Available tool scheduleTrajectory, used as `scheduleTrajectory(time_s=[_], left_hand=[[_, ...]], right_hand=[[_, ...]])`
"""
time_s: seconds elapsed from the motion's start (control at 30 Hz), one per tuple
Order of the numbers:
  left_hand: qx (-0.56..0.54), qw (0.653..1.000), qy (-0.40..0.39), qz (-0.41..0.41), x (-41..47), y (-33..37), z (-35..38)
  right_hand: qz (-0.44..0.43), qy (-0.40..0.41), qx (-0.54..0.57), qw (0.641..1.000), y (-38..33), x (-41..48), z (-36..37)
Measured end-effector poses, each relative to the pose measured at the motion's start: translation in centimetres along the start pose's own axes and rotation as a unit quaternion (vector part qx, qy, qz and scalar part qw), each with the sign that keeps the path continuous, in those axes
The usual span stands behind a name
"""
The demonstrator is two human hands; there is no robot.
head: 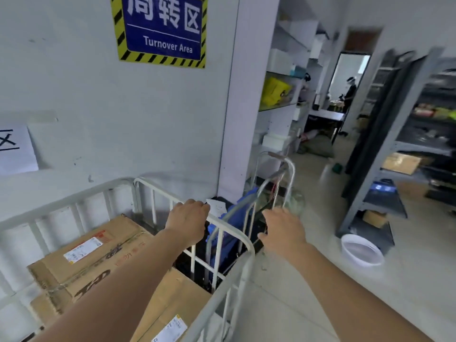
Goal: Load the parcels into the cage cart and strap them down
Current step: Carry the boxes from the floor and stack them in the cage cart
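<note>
Single head-worn wide-angle view. Faces forward and down, close over cart (229, 225) corner; wall (74, 95) ahead, aisle (320, 218) receding at right.

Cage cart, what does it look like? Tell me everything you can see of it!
The cage cart is a white metal frame of thin upright bars under a top rail with rounded corners, and it looks painted. It stands upright close to the pale wall, open on top. Taped cardboard parcels with labels lie inside. The left hand grips its top rail.
</note>
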State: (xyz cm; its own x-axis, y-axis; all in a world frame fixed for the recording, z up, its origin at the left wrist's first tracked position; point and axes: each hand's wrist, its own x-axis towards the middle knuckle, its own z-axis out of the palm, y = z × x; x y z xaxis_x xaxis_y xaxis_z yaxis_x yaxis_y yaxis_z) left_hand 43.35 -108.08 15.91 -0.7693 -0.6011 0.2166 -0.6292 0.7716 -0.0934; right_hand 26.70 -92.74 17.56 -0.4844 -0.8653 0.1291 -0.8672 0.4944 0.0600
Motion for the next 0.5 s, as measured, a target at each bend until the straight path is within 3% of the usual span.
scheduleTrajectory(time_s=[0.27,0.5], left_hand=[[-0.009,0.993,0.032,0.114,-5.1,10.6,-4.3],[-0.038,0.966,0.045,0.253,-9.6,17.8,-6.7]], right_hand=[[0.134,0.01,-0.019,0.991,7.4,-14.6,-4.1],[0.29,0.009,-0.049,0.956,9.7,-27.3,-5.4]])
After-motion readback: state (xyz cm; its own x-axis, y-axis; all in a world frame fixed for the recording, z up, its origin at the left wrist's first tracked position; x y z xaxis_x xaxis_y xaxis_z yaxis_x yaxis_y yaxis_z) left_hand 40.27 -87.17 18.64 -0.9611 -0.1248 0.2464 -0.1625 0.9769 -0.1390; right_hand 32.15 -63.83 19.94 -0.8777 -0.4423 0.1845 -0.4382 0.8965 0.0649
